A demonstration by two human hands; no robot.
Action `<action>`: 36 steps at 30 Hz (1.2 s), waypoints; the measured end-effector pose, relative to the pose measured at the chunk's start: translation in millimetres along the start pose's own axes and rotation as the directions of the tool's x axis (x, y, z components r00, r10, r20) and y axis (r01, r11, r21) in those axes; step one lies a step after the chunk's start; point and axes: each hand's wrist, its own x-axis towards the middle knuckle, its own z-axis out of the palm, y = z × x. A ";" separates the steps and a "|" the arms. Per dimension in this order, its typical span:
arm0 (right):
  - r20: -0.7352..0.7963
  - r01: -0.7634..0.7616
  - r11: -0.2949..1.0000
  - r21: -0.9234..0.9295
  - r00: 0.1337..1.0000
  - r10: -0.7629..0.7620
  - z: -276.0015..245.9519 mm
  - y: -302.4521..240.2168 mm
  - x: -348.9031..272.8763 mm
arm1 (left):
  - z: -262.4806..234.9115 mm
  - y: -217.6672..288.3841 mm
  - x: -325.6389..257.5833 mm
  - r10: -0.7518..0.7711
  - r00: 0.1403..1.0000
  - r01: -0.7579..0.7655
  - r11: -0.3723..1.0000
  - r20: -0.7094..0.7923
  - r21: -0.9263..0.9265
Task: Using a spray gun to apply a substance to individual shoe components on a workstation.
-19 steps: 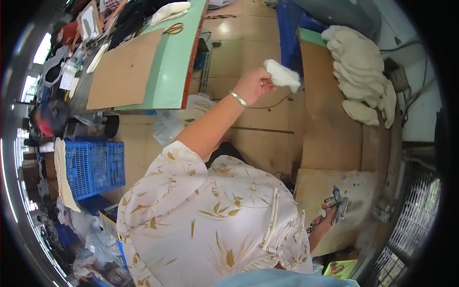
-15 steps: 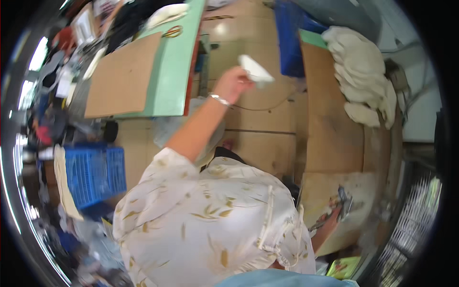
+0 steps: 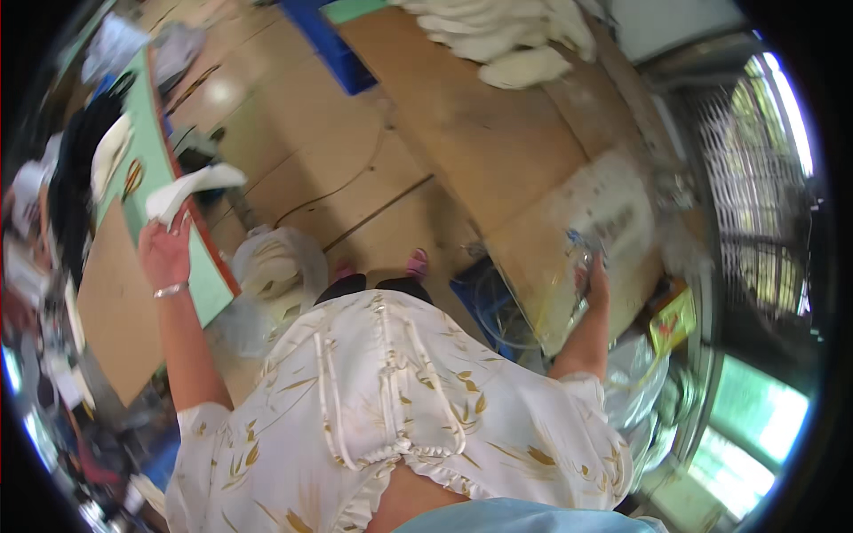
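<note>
My left hand point(image 3: 166, 253) is raised at the left, closed on the edge of a white cloth piece point(image 3: 200, 184). The cloth stands out to the right over the edge of the green table point(image 3: 203, 289). On the right, my right hand point(image 3: 598, 282) is closed around a small grey tool with a blue part point(image 3: 579, 250). Its exact kind does not show clearly. Tool and hand are over the stained pale end of the brown work board point(image 3: 498, 115).
Folded white cloths point(image 3: 524, 67) lie at the board's far end. Scissors point(image 3: 133, 178) and a brown cardboard sheet point(image 3: 115, 302) rest on the green table. A plastic bag with pale contents point(image 3: 275, 266) stands on the floor between the tables. A cable point(image 3: 333, 191) crosses the tiles.
My view has turned to the right. My left hand, still holding the white cloth, has gone from above the floor gap to the green table's edge. The right hand keeps the tool.
</note>
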 end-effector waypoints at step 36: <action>0.978 0.012 0.984 -0.179 -0.104 0.180 804.6 183.6 -568.1 | -174.3 108.5 -352.0 0.492 0.540 -0.533 0.828 -0.683 0.175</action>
